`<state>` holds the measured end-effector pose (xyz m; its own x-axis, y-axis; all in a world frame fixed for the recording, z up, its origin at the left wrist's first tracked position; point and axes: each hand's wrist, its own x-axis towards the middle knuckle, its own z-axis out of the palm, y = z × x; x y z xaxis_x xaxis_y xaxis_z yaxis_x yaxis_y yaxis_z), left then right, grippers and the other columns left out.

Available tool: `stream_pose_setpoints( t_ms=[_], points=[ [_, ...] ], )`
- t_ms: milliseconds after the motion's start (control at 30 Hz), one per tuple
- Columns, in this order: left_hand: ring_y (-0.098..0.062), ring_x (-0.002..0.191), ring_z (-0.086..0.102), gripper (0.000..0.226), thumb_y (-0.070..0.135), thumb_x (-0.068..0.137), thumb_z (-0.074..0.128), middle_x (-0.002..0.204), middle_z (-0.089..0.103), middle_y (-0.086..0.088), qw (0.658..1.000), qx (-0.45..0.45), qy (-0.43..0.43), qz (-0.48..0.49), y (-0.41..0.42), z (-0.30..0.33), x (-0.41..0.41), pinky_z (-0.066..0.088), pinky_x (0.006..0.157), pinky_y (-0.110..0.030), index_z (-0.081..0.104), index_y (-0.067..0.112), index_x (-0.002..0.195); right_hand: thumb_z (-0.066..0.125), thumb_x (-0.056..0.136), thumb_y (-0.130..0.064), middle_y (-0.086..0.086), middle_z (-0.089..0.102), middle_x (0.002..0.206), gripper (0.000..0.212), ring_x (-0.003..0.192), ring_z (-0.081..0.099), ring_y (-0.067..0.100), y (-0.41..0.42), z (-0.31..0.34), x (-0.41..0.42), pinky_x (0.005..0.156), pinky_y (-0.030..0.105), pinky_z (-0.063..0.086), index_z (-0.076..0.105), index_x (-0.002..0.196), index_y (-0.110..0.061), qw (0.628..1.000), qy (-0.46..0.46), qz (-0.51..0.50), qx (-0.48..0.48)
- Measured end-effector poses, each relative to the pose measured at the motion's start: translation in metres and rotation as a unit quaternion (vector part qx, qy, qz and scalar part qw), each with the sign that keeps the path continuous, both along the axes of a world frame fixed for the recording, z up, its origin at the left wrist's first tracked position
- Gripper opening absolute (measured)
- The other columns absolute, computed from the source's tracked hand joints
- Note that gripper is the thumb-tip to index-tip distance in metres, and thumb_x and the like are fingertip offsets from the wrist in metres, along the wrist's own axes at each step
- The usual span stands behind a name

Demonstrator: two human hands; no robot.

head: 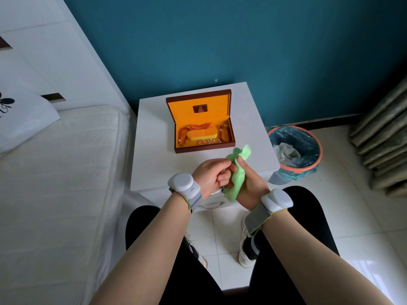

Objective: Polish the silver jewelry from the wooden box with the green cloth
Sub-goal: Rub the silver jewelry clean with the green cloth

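Against the teal wall, a white nightstand holds the open wooden box, beads still inside. Above its near edge, the left hand pinches a small silver piece (mostly hidden), while the right hand clutches the green cloth around it. Polishing looks underway; next comes turning the piece to fresh cloth.

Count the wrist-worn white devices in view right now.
2. One white device sits on the left wrist, behind the left hand. The other white device sits on the right wrist, behind the right hand, which grips the green cloth. None appear hidden.
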<state>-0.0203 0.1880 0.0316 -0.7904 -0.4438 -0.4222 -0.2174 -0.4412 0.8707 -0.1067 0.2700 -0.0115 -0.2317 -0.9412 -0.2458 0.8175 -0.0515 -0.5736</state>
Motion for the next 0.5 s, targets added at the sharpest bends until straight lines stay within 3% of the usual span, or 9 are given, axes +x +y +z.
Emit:
stream_pose_setpoints(
  t_ms=[200,333,433,500],
  points=[
    [-0.012,0.044,0.032,0.035,0.016,0.097,0.038,0.044,0.037,0.002,1.0,0.002,0.009,-0.007,-0.002,-0.005,0.004,0.028,0.048,-0.021,0.062,0.005,0.074,0.04,0.089,-0.046,0.012,0.051,0.068,0.042,0.062,0.055,0.026,-0.004,0.002,-0.008,0.061,0.033,0.048,0.046,0.072,-0.008,0.999,0.016,0.006,0.037],
    [-0.017,0.05,0.047,0.032,0.019,0.097,0.04,0.05,0.052,-0.002,1.0,0.019,0.017,-0.008,-0.001,-0.007,0.008,0.046,0.056,-0.024,0.063,0.004,0.083,0.04,0.091,-0.048,0.005,0.047,0.061,0.041,0.049,0.05,0.025,-0.004,0.001,-0.012,0.062,0.036,0.041,0.049,0.079,-0.01,0.999,-0.003,-0.012,0.033],
    [-0.018,0.06,0.058,0.026,0.014,0.096,0.041,0.06,0.062,-0.003,0.999,0.024,0.023,-0.017,-0.004,-0.01,0.012,0.052,0.065,-0.027,0.064,0.003,0.089,0.042,0.09,-0.048,0.007,0.052,0.064,0.042,0.056,0.052,0.025,-0.003,-0.002,-0.013,0.066,0.037,0.041,0.058,0.082,-0.01,0.998,-0.007,-0.05,0.029],
    [-0.018,0.073,0.062,0.023,0.009,0.095,0.044,0.069,0.066,-0.001,0.998,-0.014,0.017,-0.051,-0.006,-0.014,0.016,0.05,0.074,-0.03,0.066,0.01,0.092,0.042,0.09,-0.048,0.003,0.057,0.065,0.044,0.059,0.056,0.02,-0.003,-0.002,-0.015,0.068,0.035,0.044,0.068,0.073,-0.017,0.995,-0.023,-0.088,0.028]
  ],
)
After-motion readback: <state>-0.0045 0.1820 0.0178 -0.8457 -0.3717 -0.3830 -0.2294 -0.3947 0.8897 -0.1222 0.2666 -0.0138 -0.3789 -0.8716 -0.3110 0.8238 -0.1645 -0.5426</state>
